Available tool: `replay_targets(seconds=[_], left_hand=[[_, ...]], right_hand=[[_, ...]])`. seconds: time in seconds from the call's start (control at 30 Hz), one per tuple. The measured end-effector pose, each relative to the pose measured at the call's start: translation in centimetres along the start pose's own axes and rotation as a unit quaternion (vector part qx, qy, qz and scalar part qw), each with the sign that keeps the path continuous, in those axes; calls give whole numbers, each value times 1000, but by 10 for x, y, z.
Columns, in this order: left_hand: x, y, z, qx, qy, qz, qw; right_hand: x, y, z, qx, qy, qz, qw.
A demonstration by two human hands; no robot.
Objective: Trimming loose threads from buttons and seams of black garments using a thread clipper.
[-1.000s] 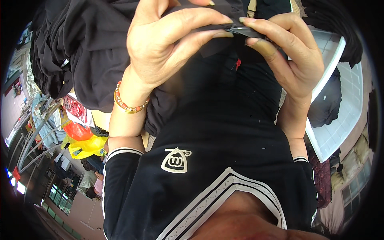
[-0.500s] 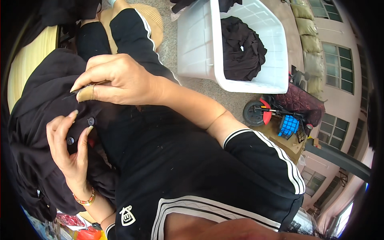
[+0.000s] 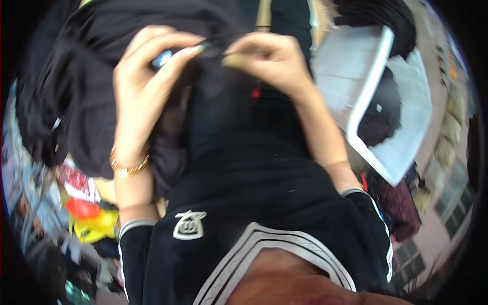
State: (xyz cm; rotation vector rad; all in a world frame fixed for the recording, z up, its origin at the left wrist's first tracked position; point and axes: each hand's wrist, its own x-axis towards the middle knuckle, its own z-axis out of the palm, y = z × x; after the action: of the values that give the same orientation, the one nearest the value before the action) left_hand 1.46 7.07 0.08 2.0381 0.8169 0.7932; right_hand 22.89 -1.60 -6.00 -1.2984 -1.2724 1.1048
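Note:
A dark, loosely gathered garment lies across my lap and spreads to the left. My left hand pinches a bit of its cloth between thumb and forefinger. Inside the curve of those fingers shows a shiny round button. Just right of it, a short gap away, my right hand is closed, thumb against curled fingers. A tan covering wraps its thumb tip. Motion blur hides whatever that pinch may hold. A small red spot appears below the right hand.
To the right stands a white plastic crate with dark cloth inside. More dark cloth hangs at its far end. On the left are a yellow and orange bag and a red-and-white packet. A maroon quilted cover shows at lower right.
The view has turned, so the crate appears farther right. My left fingers, apart beside the buttons before, now pinch the cloth. My right hand has shifted to the right of the left one.

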Motion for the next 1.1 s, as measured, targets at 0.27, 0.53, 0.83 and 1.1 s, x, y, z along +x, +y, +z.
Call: replay_targets(seconds=[0.27, 0.53, 0.83, 1.1], left_hand=[[-3, 8, 8, 16, -34, 13, 999], [-1, 8, 8, 19, -50, 71, 996], [-3, -3, 3, -24, -59, 72, 995], [-10, -5, 3, -359, -9, -208, 910]], right_hand=[[13, -13, -29, 61, -37, 0, 997], [13, -21, -30, 26, 10, -17, 999], [12, -27, -31, 9, 2, 1, 1000], [8, -47, -2, -173, 96, -147, 969]])
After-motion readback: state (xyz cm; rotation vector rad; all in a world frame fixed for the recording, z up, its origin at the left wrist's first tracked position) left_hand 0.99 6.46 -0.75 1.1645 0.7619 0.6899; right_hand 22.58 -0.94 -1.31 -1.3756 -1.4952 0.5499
